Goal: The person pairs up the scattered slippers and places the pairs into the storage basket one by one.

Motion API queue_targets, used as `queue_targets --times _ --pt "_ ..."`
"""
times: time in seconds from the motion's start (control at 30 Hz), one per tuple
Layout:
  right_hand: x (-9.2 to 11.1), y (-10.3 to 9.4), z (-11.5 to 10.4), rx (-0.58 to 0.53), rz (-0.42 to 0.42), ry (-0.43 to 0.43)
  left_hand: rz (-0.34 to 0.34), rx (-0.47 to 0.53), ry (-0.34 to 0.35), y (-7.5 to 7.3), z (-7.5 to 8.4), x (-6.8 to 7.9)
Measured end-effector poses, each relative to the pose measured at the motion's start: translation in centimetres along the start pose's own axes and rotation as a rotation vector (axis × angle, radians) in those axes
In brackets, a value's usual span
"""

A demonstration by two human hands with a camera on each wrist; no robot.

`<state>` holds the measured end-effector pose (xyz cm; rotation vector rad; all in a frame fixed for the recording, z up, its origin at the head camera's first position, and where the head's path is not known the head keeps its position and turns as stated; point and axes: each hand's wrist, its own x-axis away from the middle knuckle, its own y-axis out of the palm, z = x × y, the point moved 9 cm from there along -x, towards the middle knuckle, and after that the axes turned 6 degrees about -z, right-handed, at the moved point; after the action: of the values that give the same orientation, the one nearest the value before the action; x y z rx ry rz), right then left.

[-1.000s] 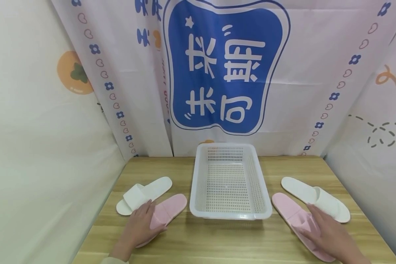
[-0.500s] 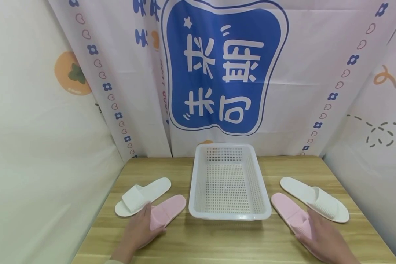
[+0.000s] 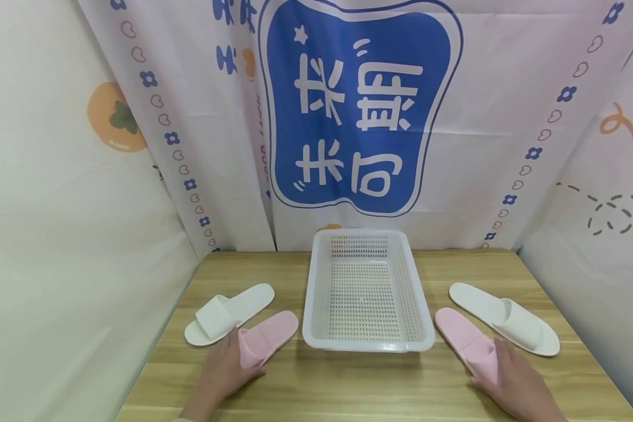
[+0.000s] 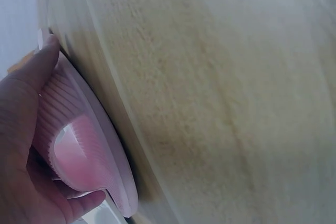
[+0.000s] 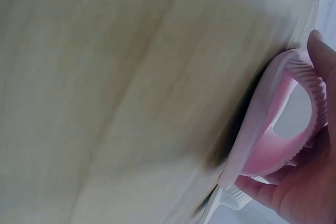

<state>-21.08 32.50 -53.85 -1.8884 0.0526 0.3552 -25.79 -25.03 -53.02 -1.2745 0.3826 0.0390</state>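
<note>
My left hand (image 3: 225, 362) spans the strap of a pink slipper (image 3: 275, 332) at the left of the table, toe end nearer me. In the left wrist view its thumb lies along one edge and the fingers curl at the other edge of the slipper (image 4: 79, 145). A second pink slipper (image 3: 456, 328) is gripped at its strap by my right hand (image 3: 517, 381). The right wrist view shows thumb and fingers on opposite sides of this slipper (image 5: 249, 140). Both slippers sit on or very near the tabletop. The hands cover their toe ends in the head view.
A white perforated plastic basket (image 3: 369, 346) stands at the middle of the wooden table (image 3: 369, 392). One white slipper (image 3: 253, 302) lies beyond the left pink one, another white slipper (image 3: 477, 302) beyond the right one. Printed cloth (image 3: 480, 176) hangs behind, with walls at both sides.
Both hands have drawn back slightly toward me and closed around the sides of the pink slippers. The slippers, basket and white slippers keep their places.
</note>
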Motion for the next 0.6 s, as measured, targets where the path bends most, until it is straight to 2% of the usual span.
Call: queue_targets --times 0.2,0.43,0.6 --pt "0.21 0.42 0.29 0.007 -0.009 0.045 -0.014 -0.009 -0.034 0.23 -0.16 0.07" --pt "0.32 0.17 0.53 -0.072 0.02 0.092 -0.019 -0.021 -0.038 0.23 -0.08 -0.02" --pt "0.44 0.17 0.6 -0.082 0.011 0.11 -0.022 -0.027 -0.04 0.02 0.08 -0.04"
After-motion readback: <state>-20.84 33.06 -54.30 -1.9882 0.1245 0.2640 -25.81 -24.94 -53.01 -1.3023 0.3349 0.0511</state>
